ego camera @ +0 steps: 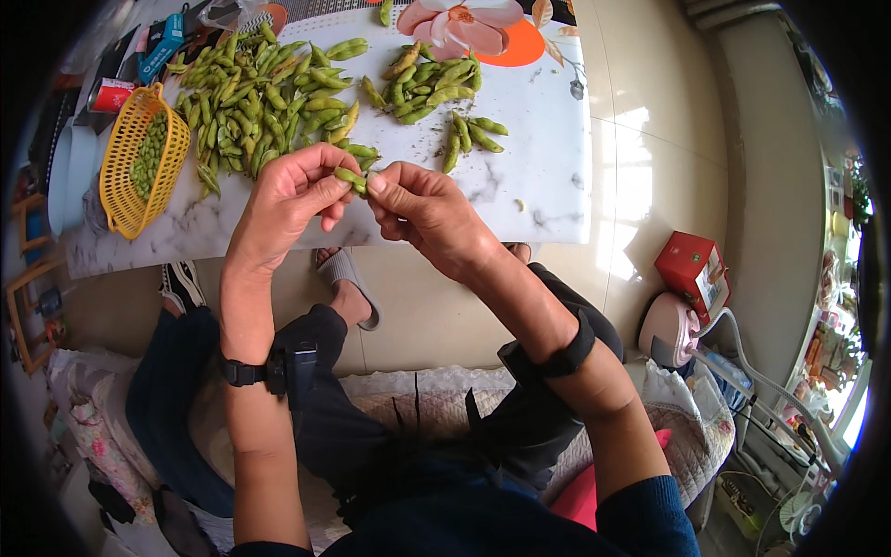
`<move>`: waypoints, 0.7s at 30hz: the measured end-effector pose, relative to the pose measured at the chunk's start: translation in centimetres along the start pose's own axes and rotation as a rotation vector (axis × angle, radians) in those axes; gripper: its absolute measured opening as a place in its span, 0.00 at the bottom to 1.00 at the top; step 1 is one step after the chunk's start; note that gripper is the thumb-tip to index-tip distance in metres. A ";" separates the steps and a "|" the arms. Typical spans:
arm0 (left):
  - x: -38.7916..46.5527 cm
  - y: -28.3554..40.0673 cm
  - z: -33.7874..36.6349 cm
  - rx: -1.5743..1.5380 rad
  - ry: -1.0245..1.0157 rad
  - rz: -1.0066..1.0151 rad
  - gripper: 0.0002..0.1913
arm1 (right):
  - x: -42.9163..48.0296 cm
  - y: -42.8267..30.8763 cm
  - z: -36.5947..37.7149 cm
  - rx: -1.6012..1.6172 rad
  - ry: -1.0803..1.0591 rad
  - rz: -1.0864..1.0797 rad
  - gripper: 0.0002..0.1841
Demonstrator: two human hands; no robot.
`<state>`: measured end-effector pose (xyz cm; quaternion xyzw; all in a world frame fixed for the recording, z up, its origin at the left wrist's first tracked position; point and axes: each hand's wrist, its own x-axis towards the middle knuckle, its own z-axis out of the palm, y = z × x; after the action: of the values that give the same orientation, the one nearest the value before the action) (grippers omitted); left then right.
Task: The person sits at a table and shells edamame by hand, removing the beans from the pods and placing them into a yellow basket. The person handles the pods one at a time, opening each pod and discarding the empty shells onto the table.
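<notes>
Between my two hands, above the table's near edge, is one green soybean pod [350,178]. My left hand [296,184] pinches its left end between thumb and forefinger. The thumb and fingertips of my right hand [418,202] grip its right end. Just beyond my left hand spreads a large heap of soybean pods [254,104]. A smaller pile of pods [431,83] lies farther right, with several loose pods [473,136] nearer to me. At the left, a yellow perforated plastic basket [173,157] leans at a tilt, holding shelled green beans [148,154].
Marble-patterned covering on the table [543,174] bears a printed flower. Left of the basket are a red can [111,95], a teal box [161,47] and a pale blue basin [64,177]. Another person's leg [174,404] is at my left. A red box [689,268] stands on the right.
</notes>
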<state>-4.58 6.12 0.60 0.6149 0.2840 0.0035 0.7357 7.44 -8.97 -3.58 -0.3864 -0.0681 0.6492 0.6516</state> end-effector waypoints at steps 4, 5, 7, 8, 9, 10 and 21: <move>0.3 -0.1 0.3 -0.082 -0.063 0.011 0.06 | -0.3 -0.6 0.2 -0.017 -0.066 0.011 0.10; 0.4 -0.1 0.6 -0.046 -0.033 0.018 0.05 | -0.4 -0.6 0.2 -0.020 -0.064 0.000 0.10; 0.5 0.0 0.9 0.020 0.002 0.026 0.06 | -0.4 -0.6 0.2 0.005 -0.086 0.002 0.09; 0.5 0.1 1.0 0.050 0.010 0.029 0.06 | -0.4 -0.6 0.2 0.030 -0.112 0.016 0.09; 0.5 0.2 1.1 0.079 0.019 0.032 0.06 | -0.4 -0.5 0.2 0.055 -0.129 0.042 0.09; 0.6 0.3 1.2 0.040 0.048 0.050 0.07 | -0.3 -0.4 0.2 0.078 -0.104 0.031 0.08; 0.6 -0.2 2.1 0.028 0.159 0.196 0.09 | 0.3 -1.0 -0.1 0.037 0.113 -0.131 0.08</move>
<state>-3.32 4.39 0.32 0.6476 0.2801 0.1201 0.6984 8.40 -8.60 -3.18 -0.4050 -0.0445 0.5834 0.7026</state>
